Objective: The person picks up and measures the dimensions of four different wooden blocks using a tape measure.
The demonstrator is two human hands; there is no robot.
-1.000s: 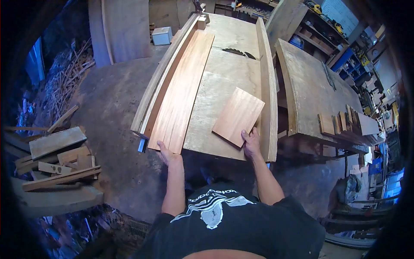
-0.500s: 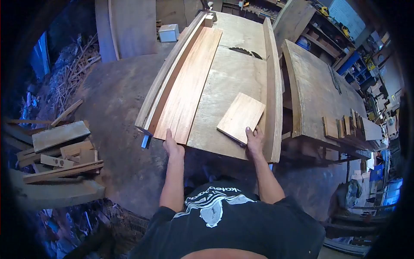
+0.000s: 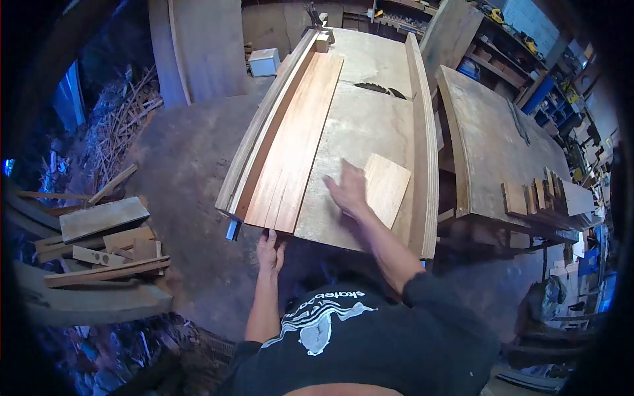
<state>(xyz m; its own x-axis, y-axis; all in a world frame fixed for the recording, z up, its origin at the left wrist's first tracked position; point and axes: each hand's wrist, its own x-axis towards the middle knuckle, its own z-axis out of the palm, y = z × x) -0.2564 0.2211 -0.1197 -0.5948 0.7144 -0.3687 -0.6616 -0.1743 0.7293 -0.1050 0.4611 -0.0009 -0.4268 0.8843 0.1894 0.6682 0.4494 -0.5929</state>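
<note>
A long wooden board (image 3: 290, 138) lies along the left fence (image 3: 267, 122) of a plywood sled (image 3: 330, 214). At its near end my left hand (image 3: 269, 252) is closed on the edge, its fingertips at the board's end and partly hidden. My right hand (image 3: 349, 190), slightly blurred, is over the sled base with fingers spread and nothing in it. Just right of that hand lies a short wooden board (image 3: 388, 188), partly covered by my hand and forearm. Farther up, a dark toothed saw blade (image 3: 376, 88) rises through a slot in the base.
A right fence (image 3: 422, 145) borders the sled. A clamp (image 3: 319, 23) sits at the far left corner. Another worktable (image 3: 502, 132) stands to the right, with several wood pieces (image 3: 535, 195) at its edge. Wood offcuts (image 3: 105, 228) are piled at left. A white box (image 3: 264, 63) is behind.
My right hand has let go of the short board and moved up and left, its fingers spreading. My left hand has shifted slightly down at the long board's end.
</note>
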